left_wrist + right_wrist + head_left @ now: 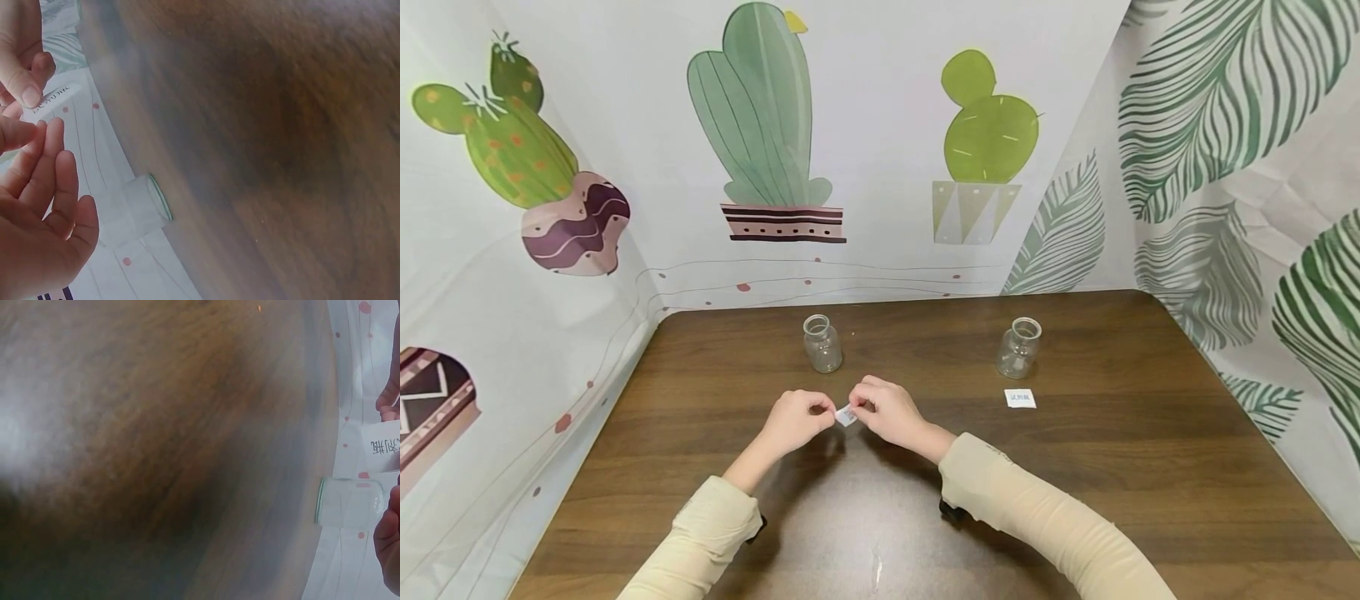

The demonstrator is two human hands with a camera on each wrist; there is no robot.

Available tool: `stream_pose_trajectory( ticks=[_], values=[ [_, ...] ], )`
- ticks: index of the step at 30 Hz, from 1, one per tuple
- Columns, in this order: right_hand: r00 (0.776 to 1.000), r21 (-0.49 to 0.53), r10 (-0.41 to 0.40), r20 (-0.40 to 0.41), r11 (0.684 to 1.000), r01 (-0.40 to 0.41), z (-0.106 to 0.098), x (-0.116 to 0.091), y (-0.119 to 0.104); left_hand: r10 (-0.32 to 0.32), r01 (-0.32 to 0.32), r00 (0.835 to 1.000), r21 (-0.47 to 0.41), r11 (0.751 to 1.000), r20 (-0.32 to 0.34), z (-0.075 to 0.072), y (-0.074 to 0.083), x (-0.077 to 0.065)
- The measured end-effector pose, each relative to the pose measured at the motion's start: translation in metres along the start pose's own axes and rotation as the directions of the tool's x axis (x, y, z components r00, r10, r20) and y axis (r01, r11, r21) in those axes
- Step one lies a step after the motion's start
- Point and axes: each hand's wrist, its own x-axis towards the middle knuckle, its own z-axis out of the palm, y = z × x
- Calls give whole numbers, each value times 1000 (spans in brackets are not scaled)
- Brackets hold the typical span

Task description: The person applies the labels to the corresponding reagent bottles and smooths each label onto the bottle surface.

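Observation:
A small white paper label (pixel 846 416) with printed characters is held between both hands, above the wooden table. My left hand (pixel 797 419) pinches its left side between thumb and index finger, while my right hand (pixel 889 412) pinches the right side. In the left wrist view the label (pixel 55 100) looks slightly bent, its print facing up. Part of the same label (pixel 380 447) shows at the edge of the right wrist view with black characters on it. Just beyond the hands stands an upright clear glass jar (pixel 824 348) with no lid.
Farther right on the table (pixel 1120 467) is a second open glass jar (pixel 1019 350). A second white label (pixel 1020 398) with printed characters lies flat in front of it. A cloth backdrop (pixel 880 167) with cactus and leaf prints rises behind the table's far edge.

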Motion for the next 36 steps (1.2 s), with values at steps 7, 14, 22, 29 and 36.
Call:
stream_pose_trajectory(
  ticks=[7,14,22,29,36],
  values=[
    [1000,7,-25,-11,1000,25,0,0,0,-66,65,997,-25,998,-29,2,-3,2],
    [1000,28,-4,12,1000,4,1,1,1,-125,122,990,-37,992,-73,5,-9,4],
    [999,68,39,25,997,-41,0,2,2,-179,171,974,-63,983,-142,5,-19,7],
    [995,100,97,35,990,-100,-2,3,4,-195,188,969,-61,980,-151,5,-21,7],
    [990,135,137,17,981,-138,-4,3,5,-215,210,963,-48,977,-162,6,-24,13]
  ],
)
